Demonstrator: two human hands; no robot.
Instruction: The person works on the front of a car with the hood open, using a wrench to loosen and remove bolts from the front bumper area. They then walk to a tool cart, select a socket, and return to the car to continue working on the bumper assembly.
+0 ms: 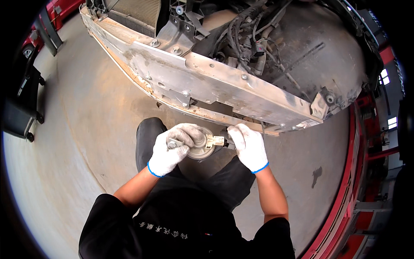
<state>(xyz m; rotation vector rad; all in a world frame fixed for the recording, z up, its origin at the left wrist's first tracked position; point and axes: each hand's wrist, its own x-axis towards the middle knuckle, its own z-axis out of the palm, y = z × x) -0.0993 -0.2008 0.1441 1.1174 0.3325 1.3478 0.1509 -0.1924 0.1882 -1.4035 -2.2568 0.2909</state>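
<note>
White gloves with blue cuffs cover both hands. My left hand [172, 146] is closed around a round, dusty car horn [200, 151], its fingers over the disc and a metal bracket tab poking out by the thumb. A cream-coloured connector socket [214, 141] juts from the horn toward the right. Against that socket sits a dark wire plug [229, 144], pinched in the fingers of my right hand [249, 146]. Whether the plug is fully seated cannot be seen. Both hands are above my knees, just below the car's exposed metal crossbeam [207, 82].
Behind the beam are a radiator [133, 17] and a bundle of dark wiring and hoses [246, 43]. A black wheeled cart [23, 103] stands on the left. Red rails of a lift or frame [345, 194] run along the right, and a red car is at the far left.
</note>
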